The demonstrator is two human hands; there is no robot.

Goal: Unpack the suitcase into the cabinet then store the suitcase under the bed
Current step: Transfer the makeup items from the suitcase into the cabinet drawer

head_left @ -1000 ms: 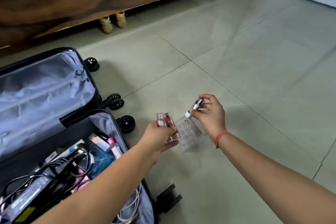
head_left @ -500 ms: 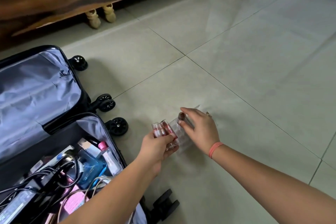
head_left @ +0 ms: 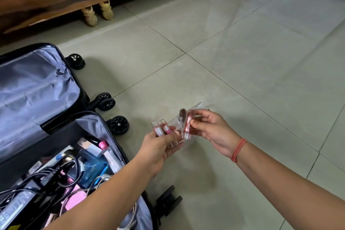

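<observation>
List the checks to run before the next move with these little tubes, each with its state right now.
1. Left hand holds the small pink-and-clear tubes: ok, fingers curled round them.
2. Right hand pinches the red-and-clear tube: ok.
3. Clear plastic case between the hands is supported: cannot tell which hand holds it.
4. Black open suitcase emptied: not ok, blue bottle and black cables lie inside.
5. Cabinet in sight for the drop-off: not ok, out of view.
</observation>
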